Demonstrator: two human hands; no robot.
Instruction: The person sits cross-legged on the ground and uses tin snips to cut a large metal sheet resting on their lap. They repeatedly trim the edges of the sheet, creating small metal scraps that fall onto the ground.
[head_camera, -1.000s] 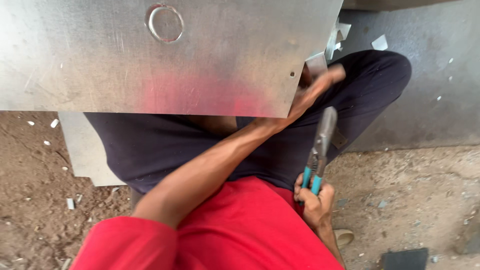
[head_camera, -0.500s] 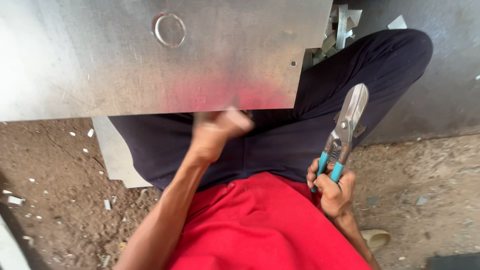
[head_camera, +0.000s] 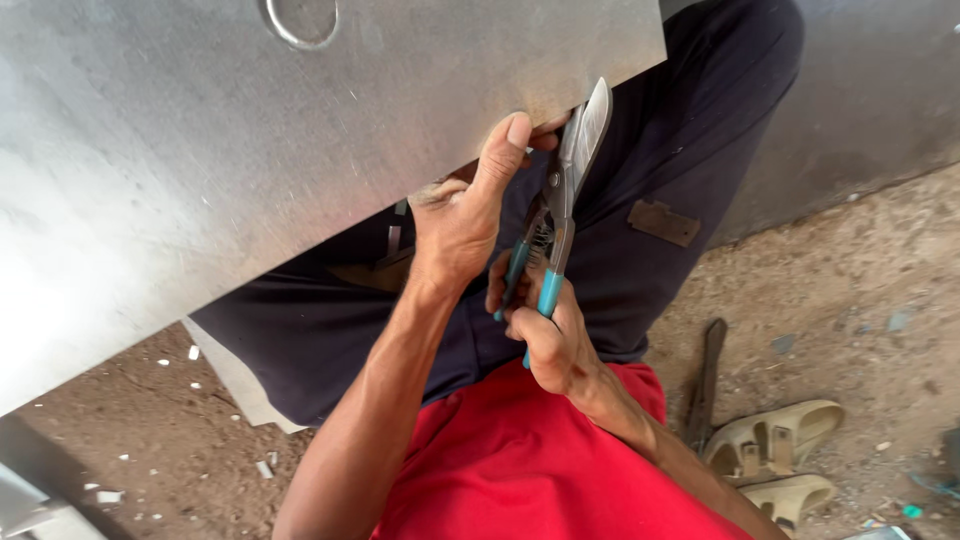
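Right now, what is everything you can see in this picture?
Metal sheet: one, silvery grey, across the lap, with a pressed ring near its top edge.
Tin snips: one, steel blades, blue handles, at the sheet's lower edge.
Second metal sheet: one, grey, upper right.
Sandals: two, beige, lower right on the dirt.
Flat metal bar: one, dark, beside the sandals.
Metal scraps: several, pale, on the dirt at left.
Trousers: dark navy.
Shirt: red.
Left hand: grips the sheet's edge.
Right hand: holds the snips' handles.

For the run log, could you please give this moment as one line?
left hand: grips metal sheet edge | right hand: holds tin snips, blades at sheet edge
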